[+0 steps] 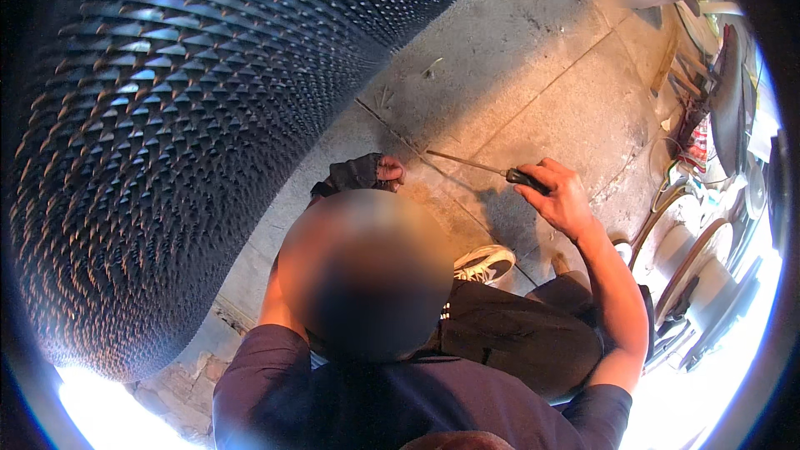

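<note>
Right hand (562, 194): gripping screwdriver (515, 176) | left hand (373, 173): curled, contents unclear | red packet (698, 143) (print illegible)

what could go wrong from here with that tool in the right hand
The screwdriver-like tool in the right hand points leftward, near the left hand with its exposed fingers; a slip might jab them. The dark surface of raised teeth at the left might scrape a hand brushing it.
</note>
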The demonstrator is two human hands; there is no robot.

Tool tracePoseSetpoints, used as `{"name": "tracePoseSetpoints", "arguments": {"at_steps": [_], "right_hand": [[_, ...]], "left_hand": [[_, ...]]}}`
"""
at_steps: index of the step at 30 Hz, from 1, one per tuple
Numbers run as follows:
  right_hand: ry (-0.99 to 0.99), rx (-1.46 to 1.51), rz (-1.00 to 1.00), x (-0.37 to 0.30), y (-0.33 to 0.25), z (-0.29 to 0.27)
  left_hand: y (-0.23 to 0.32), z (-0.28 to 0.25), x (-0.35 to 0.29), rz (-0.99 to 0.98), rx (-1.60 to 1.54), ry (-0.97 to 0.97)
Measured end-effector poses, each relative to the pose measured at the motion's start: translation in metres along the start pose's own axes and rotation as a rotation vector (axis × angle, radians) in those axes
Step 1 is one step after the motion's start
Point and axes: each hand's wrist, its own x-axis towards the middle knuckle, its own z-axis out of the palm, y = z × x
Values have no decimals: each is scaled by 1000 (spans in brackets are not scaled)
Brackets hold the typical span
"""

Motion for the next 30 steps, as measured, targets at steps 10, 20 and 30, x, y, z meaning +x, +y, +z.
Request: {"name": "tracePoseSetpoints", "arguments": {"at_steps": [10, 20, 30], "right_hand": [[-6, -97, 32, 8, 24, 22], [94, -32, 184, -16, 39, -1], [-58, 129, 28, -10, 1, -16]], "left_hand": [[19, 14, -3, 55, -98, 28], [3, 1, 23, 136, -166, -34], [27, 17, 41, 177, 28, 19]]}}
